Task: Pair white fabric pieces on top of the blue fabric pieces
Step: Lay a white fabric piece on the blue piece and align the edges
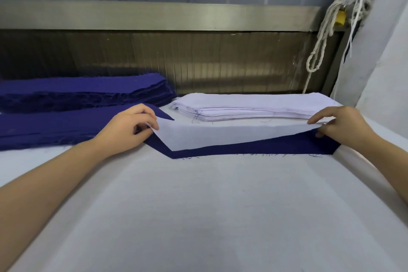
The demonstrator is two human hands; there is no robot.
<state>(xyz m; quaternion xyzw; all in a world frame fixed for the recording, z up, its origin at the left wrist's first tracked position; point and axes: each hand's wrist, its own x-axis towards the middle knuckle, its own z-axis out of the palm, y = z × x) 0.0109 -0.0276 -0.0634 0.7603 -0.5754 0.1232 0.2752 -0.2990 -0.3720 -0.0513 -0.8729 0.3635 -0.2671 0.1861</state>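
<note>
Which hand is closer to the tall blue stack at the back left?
Left. The left hand pinches the white piece just in front of the blue stack; the right hand holds its opposite end.

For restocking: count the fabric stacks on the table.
3: a thick dark-blue cloth stack back left, a flatter dark-blue cloth stack before it, a white cloth stack back right. More may lie beyond the left edge.

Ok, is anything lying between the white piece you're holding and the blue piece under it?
Nothing visible. The left hand and right hand pinch the white piece by its ends, directly over the blue piece, with no object showing between them. The white stack sits behind, out of the path.
</note>
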